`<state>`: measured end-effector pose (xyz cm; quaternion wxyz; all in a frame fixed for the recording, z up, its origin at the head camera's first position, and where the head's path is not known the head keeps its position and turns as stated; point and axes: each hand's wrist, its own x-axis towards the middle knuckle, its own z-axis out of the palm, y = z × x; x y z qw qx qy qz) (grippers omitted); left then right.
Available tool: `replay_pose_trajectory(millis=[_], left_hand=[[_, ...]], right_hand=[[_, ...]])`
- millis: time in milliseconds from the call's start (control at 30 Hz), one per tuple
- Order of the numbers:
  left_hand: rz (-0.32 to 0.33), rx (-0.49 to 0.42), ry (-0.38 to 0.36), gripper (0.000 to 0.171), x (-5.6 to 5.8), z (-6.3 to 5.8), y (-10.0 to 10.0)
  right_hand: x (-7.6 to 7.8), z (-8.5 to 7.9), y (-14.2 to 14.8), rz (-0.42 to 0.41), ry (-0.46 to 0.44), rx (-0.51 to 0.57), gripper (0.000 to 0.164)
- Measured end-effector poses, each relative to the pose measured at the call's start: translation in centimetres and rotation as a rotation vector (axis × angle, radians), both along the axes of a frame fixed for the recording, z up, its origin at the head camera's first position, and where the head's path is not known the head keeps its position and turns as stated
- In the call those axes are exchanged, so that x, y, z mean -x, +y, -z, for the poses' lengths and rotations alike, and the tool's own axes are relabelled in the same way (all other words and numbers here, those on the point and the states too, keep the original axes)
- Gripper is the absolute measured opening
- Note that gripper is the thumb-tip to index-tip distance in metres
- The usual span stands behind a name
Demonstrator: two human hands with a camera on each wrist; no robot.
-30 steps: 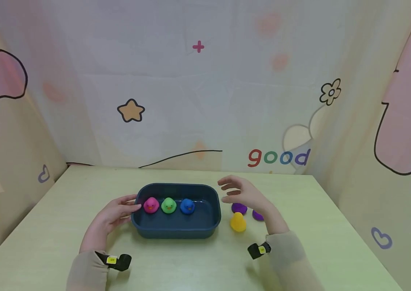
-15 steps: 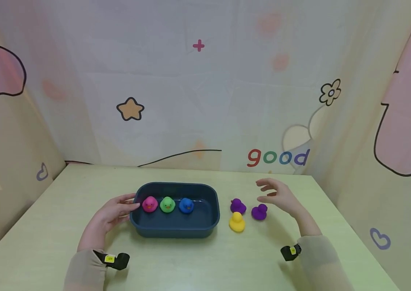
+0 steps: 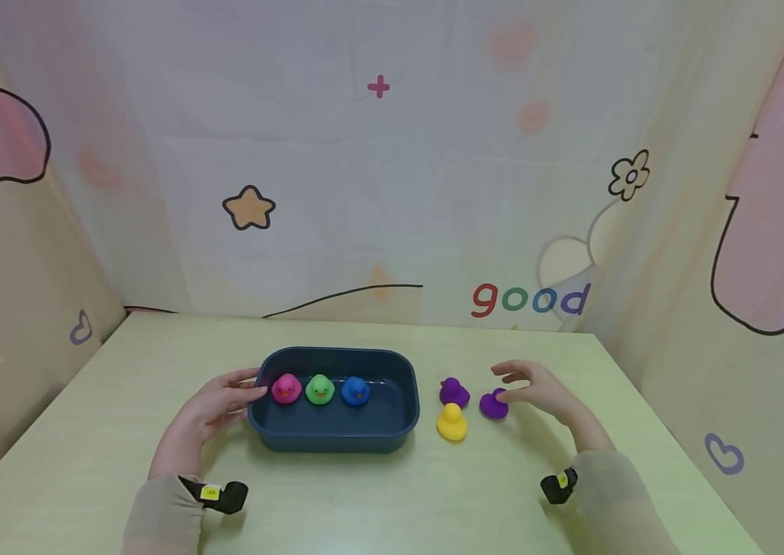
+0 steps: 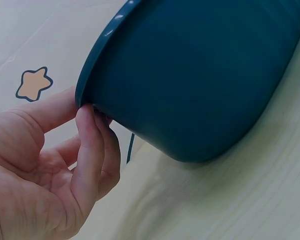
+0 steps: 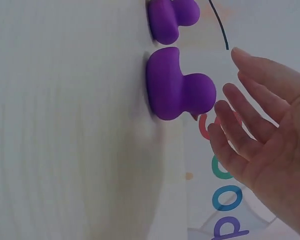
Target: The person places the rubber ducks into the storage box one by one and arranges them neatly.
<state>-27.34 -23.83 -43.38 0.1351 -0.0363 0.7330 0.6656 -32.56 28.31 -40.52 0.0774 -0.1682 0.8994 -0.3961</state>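
Note:
A dark blue plastic basin (image 3: pixel 336 445) stands on the table with a pink toy duck (image 3: pixel 287 389), a green toy duck (image 3: pixel 320 390) and a blue toy duck (image 3: pixel 355 391) in a row inside. My left hand (image 3: pixel 221 402) pinches the basin's left rim between thumb and fingers, as the left wrist view shows. To the right, my right hand (image 3: pixel 537 388) hovers over a purple toy duck (image 3: pixel 493 405), its fingers loosely spread and holding nothing. In the right wrist view that purple duck (image 5: pixel 177 87) lies just off the fingertips.
Left of the right hand sit a second purple duck (image 3: pixel 454 392) and a yellow duck (image 3: pixel 452 423), close together beside the basin. A printed cloth backdrop (image 3: pixel 392 193) rises behind the pale wooden table (image 3: pixel 364 509).
My right hand has moved right from beside the basin's right end, then lowered toward the right-hand purple duck. My left hand stays at the basin's left rim.

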Motion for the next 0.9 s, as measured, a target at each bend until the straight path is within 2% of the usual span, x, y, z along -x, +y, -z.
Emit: replay_pose_trajectory(millis=[333, 900], left_hand=[[-0.016, -0.019, -0.001, 0.068, 0.4, 0.0, 0.0], [-0.011, -0.042, 0.005, 0.07, 0.1, 0.2, -0.1]], right_hand=[[0.3, 1.6, 0.8, 0.011, -0.088, -0.016, 0.053], [0.4, 2.7, 1.2, 0.036, -0.119, -0.017, 0.046]])
